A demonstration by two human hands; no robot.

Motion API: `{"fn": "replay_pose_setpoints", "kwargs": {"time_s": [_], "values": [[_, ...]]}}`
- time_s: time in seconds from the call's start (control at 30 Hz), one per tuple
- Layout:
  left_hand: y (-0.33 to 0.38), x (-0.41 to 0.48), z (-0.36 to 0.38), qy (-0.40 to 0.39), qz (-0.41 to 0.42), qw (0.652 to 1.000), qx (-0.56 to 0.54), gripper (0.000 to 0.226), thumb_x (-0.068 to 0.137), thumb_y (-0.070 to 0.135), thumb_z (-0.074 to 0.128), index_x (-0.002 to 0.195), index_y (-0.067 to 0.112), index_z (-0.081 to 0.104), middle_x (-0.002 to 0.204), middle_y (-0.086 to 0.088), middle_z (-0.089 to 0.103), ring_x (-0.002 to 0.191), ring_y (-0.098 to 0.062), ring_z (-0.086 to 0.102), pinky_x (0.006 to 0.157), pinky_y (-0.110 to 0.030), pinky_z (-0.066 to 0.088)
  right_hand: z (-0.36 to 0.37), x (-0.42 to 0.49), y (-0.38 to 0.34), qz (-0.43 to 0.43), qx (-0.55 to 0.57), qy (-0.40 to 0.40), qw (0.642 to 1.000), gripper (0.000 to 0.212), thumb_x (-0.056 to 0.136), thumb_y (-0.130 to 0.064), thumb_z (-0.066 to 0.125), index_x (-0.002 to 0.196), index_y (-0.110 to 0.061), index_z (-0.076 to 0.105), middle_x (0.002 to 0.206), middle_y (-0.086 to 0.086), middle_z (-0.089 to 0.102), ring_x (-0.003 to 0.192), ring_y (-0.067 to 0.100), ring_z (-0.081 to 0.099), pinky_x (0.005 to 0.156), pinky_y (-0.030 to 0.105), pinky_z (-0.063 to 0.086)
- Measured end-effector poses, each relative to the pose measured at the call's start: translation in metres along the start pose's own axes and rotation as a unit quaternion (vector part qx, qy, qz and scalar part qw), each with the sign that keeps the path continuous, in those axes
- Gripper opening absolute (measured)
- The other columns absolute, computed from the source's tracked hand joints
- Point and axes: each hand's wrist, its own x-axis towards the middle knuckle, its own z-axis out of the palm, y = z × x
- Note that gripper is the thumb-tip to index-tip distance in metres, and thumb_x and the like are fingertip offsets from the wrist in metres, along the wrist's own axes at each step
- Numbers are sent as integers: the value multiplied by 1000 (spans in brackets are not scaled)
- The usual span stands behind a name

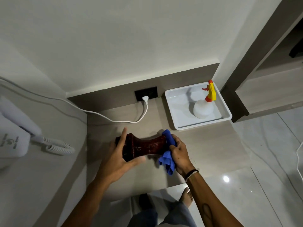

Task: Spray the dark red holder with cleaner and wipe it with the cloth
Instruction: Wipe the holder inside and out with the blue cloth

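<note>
Holder [144, 147], dark red and waisted, is lying on its side just above the beige counter [205, 145], held between both hands. Left hand [119, 159] is gripping the wider end, thumb beneath and fingers spread over the top. Right hand [179, 153] is pressing the blue cloth [167, 158] closed against the opposite end. Spray bottle [204, 107] is standing in the white tray [173, 115], well apart from the hands. White cable [114, 119] is running along the counter to the wall socket [146, 93].

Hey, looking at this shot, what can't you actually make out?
Head view only:
- Dark red holder: its ends are covered by the left hand and the blue cloth.
- Right hand: fingers buried in cloth.
- Spray bottle: liquid level unreadable.
- Wall-unit lettering: blurred.
</note>
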Motion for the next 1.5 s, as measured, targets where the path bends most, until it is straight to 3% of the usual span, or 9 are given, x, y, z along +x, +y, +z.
{"fn": "replay_pose_setpoints", "kwargs": {"time_s": [0.13,0.3,0.47,0.7,0.83,0.97,1.2,1.37,1.5], "values": [[7,-5,5,3,2,992,126,150,48,90,80,161,56,-14,177,-11,1,156,-41,29,110,-63,47,3,11,-3,6,-21,0,1000,61,97,19,34,147,-6,57,135,33,67,115,57,69,98,68,60],[9,2,16,123,123,956,235,121,74,53,89,164,3,25,175,-19,18,158,-40,29,120,-58,39,7,-3,-10,-108,-185,-20,977,72,98,21,40,164,-9,38,164,12,48,145,20,52,118,16,41],[13,1,27,115,115,958,234,110,88,55,72,165,0,16,172,-24,23,156,-41,32,122,-54,38,25,-30,-3,-254,-237,-39,937,83,92,16,41,169,-6,20,175,8,27,152,-9,37,124,7,31],[6,3,24,85,94,970,209,105,87,39,82,164,2,20,166,-26,31,151,-44,35,119,-61,39,47,-44,16,-348,-360,-188,845,99,93,9,50,173,-21,-1,182,1,-7,169,21,14,135,41,27],[2,-3,14,89,73,976,187,106,85,49,79,162,-1,27,160,-28,39,144,-45,43,114,-52,42,8,-10,11,-263,-481,-90,832,84,102,6,54,172,-12,10,180,7,-2,170,28,3,137,49,18],[5,0,15,78,67,979,176,106,80,34,91,159,-5,33,157,-31,43,142,-48,45,115,-57,41,39,-43,-2,-291,-396,-143,859,54,113,-36,35,164,-53,29,176,3,30,160,18,34,123,37,42],[-6,-8,6,84,39,981,168,106,81,38,88,158,-8,31,155,-32,42,140,-48,46,114,-53,41,26,-33,23,-314,-507,-116,795,104,92,15,54,171,-16,-6,175,-1,-31,168,26,-18,139,47,12],[5,-2,11,78,58,981,167,107,77,29,93,158,-8,34,156,-33,43,140,-49,45,114,-54,40,52,-50,9,-246,-371,-137,885,78,112,-15,46,171,-37,1,180,-9,-15,170,23,3,137,53,21],[4,2,11,76,65,976,192,100,66,9,94,151,-11,44,147,-37,51,133,-55,54,111,-56,42,85,-73,21,-399,-365,-171,824,112,89,13,48,170,-32,-14,181,-3,-16,170,21,-9,136,26,2]]}}
